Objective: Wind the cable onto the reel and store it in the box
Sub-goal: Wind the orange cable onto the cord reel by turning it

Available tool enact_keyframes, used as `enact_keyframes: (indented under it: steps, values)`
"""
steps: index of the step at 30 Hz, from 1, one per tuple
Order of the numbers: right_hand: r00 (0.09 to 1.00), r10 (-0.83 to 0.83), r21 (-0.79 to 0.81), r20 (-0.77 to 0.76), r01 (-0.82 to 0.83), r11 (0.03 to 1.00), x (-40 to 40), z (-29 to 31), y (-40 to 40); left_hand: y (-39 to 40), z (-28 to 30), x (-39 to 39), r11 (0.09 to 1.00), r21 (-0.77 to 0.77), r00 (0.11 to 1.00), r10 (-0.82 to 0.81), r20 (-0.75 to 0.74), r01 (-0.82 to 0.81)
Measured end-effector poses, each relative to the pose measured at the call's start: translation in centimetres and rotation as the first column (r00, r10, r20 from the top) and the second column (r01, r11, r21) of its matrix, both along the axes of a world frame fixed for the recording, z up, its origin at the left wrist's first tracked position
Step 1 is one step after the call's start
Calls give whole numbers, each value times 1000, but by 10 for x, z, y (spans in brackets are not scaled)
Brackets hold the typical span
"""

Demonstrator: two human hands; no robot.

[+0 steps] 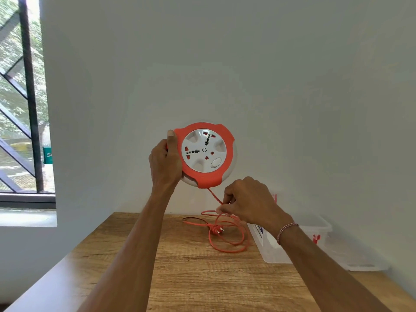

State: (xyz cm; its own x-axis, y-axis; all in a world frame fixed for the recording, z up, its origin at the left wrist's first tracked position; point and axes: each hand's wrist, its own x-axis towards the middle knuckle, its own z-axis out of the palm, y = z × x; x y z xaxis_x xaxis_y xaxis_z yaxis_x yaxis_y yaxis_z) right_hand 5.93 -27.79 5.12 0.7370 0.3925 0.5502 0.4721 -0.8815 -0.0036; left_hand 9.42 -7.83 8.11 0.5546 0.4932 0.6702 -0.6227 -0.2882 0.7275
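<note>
Orange cable [227, 235] lay in loose loops on the wooden table [180, 278], its two-pin plug [216, 230] resting among the coils, while one strand rose from the loops up to the lower edge of the reel [208, 155]. That reel, round with an orange frame and a white socket face (several outlets and an oval switch showed on it), was held upright in the air in front of the pale wall. Its left rim was gripped by the left hand [165, 163], thumb lying up along the orange edge and the other fingers curled behind. Just below the reel, the right hand [245, 201] pinched the rising strand between curled fingertips; a red-and-white thread bracelet [286, 231] circled that wrist. A clear plastic box [315, 224] stood open on the table to the right of the coils, partly hidden by the right forearm, and its lid [360, 260] lay just beside it. A barred window [24, 97] filled the left edge.
</note>
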Motion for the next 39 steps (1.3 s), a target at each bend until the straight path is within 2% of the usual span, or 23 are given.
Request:
enact_keyframes:
  steps: [3,5,7,9,12,17,21,27,31,39]
  values:
    - [992,1,-54,-126,-8,998,-15,17,-4,2,-2,1,998,64,1000,3,16,-4]
    - [989,36,-52,-141,-44,998,-30,32,-7,2,-2,1,995,98,1000,-16,27,13]
    - [993,78,2,-89,-78,997,-42,45,-11,0,-3,0,991,131,999,-34,39,28]
    - [992,116,64,46,-119,991,-49,52,-14,-2,-3,-1,985,166,998,-56,42,48]
    - [965,161,50,206,-175,983,-51,55,-14,-6,-2,-5,973,218,996,-86,21,79]
    - [962,177,-154,210,-146,977,-44,52,-12,-10,1,-14,938,337,994,-103,37,85]
    - [971,142,-202,192,-103,974,-48,48,-5,-16,3,-19,915,392,991,-126,55,94]
    - [942,21,-242,336,64,968,-49,41,1,-21,1,-15,903,419,990,-131,61,93]
    - [917,-43,-164,397,117,979,-41,32,4,-19,1,-14,907,413,991,-115,63,79]
    - [895,-117,91,430,86,992,-39,29,6,-23,0,-15,911,404,991,-121,64,85]
